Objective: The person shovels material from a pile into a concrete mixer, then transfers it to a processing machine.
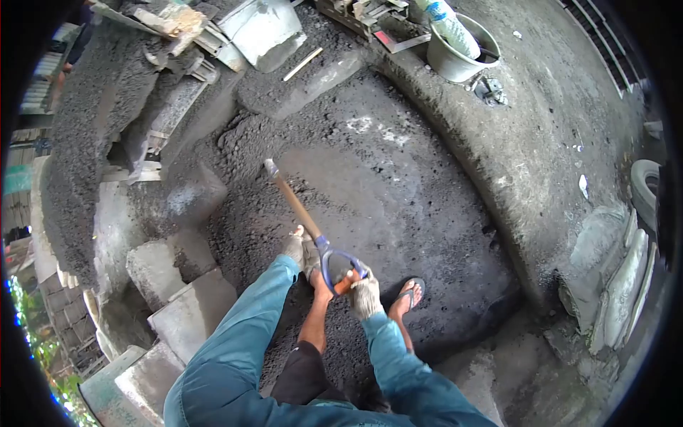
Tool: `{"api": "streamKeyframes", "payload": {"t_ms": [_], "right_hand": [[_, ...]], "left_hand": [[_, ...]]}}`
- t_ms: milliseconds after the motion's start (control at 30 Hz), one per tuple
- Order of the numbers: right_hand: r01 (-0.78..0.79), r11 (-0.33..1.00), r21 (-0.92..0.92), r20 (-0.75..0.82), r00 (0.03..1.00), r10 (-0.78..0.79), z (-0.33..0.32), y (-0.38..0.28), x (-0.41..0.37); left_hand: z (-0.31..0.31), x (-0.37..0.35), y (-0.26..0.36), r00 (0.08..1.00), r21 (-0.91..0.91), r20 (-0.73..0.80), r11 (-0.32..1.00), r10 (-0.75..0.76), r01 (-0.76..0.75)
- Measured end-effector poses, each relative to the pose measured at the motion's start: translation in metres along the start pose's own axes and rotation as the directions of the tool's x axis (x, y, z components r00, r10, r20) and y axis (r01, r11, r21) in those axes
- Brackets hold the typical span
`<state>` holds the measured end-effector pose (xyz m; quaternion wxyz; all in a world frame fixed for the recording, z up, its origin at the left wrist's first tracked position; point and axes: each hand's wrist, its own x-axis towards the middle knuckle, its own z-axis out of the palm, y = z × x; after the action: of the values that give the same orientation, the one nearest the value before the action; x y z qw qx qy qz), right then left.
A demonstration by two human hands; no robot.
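Observation:
A shovel (pixel 295 203) with a wooden shaft and a blue D-shaped handle slants up and left over dark, gritty material. My right hand (pixel 366 297), in a pale knitted glove, is closed around the orange crossbar of that handle. Just left of the shaft, near the handle's neck, is my left hand (pixel 293 247), also gloved; its fingers appear stretched, and the shaft passes beside them. At the far end of the shaft a grey metal socket shows, but I cannot make out the blade. Dark crumbly material (pixel 245 153) lies heaped around that end.
A raised edge (pixel 455 149) curves along the right of the floor. Beyond it stands a grey bucket (pixel 445 60) holding a plastic bottle (pixel 455 32). Concrete blocks (pixel 188 313) lie at left, stacked sacks (pixel 622 292) and a tyre (pixel 644 188) at right. My sandalled foot (pixel 407 295) is nearby.

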<state>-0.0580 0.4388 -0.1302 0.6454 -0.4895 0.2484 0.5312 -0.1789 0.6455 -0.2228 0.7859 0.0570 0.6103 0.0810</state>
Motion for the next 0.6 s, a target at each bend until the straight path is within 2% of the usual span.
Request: {"api": "streamKeyframes", "payload": {"t_ms": [67, 100, 133, 167, 200, 267, 300, 333, 400, 433, 467, 533, 600], "right_hand": [[0.054, 0.997, 0.049, 0.029, 0.998, -0.056, -0.025, -0.005, -0.033], [0.044, 0.996, 0.075, 0.008, 0.999, -0.044, -0.032, -0.012, -0.053], [0.031, 0.994, 0.101, -0.016, 0.999, -0.029, -0.038, -0.019, -0.073], [0.094, 0.996, 0.013, -0.068, 0.993, -0.092, -0.048, -0.023, -0.084], [0.1, 0.994, -0.039, -0.236, 0.966, -0.107, -0.059, -0.018, -0.093], [0.14, 0.982, -0.129, -0.448, 0.875, -0.184, -0.081, -0.015, -0.102], [0.148, 0.984, -0.1, -0.474, 0.862, -0.178, -0.093, -0.021, -0.107], [0.166, 0.971, -0.172, -0.546, 0.805, -0.234, -0.104, -0.022, -0.114], [0.149, 0.975, -0.164, -0.632, 0.743, -0.219, -0.124, -0.035, -0.138], [0.163, 0.956, -0.244, -0.617, 0.734, -0.283, -0.182, -0.012, -0.135], [0.201, 0.949, -0.242, -0.641, 0.701, -0.312, -0.191, -0.016, -0.156], [0.207, 0.96, -0.189, -0.65, 0.706, -0.281, -0.233, -0.016, -0.196], [0.164, 0.975, -0.148, -0.684, 0.695, -0.221, -0.212, -0.054, -0.262]], "left_hand": [[0.023, 0.015, 0.002, 0.998, -0.091, -0.058, 0.996, -0.014, 0.009], [0.04, 0.018, 0.004, 0.994, -0.24, -0.022, 0.965, 0.106, -0.108], [0.038, 0.044, 0.004, 0.996, -0.328, -0.015, 0.941, 0.087, -0.087], [0.032, 0.069, -0.001, 0.997, -0.294, -0.008, 0.953, 0.076, -0.075], [0.028, 0.084, -0.01, 0.998, -0.261, -0.008, 0.963, 0.065, -0.065], [0.044, 0.082, -0.044, 0.997, -0.123, -0.066, 0.991, 0.037, -0.045], [0.05, 0.073, -0.061, 0.995, -0.047, -0.099, 0.998, 0.029, -0.034], [0.043, 0.075, -0.08, 1.0, -0.052, 0.025, 0.999, 0.008, -0.007], [0.049, 0.07, -0.115, 0.996, -0.083, -0.013, 0.993, -0.085, 0.083], [0.054, 0.055, -0.134, 0.997, -0.113, 0.018, 0.99, -0.077, 0.078], [0.057, 0.048, -0.156, 0.995, -0.109, 0.003, 0.989, -0.098, 0.097], [0.074, 0.004, -0.19, 0.99, -0.128, -0.011, 0.982, -0.141, 0.138], [0.088, -0.041, -0.224, 0.985, -0.131, -0.033, 0.978, -0.17, 0.164]]}}
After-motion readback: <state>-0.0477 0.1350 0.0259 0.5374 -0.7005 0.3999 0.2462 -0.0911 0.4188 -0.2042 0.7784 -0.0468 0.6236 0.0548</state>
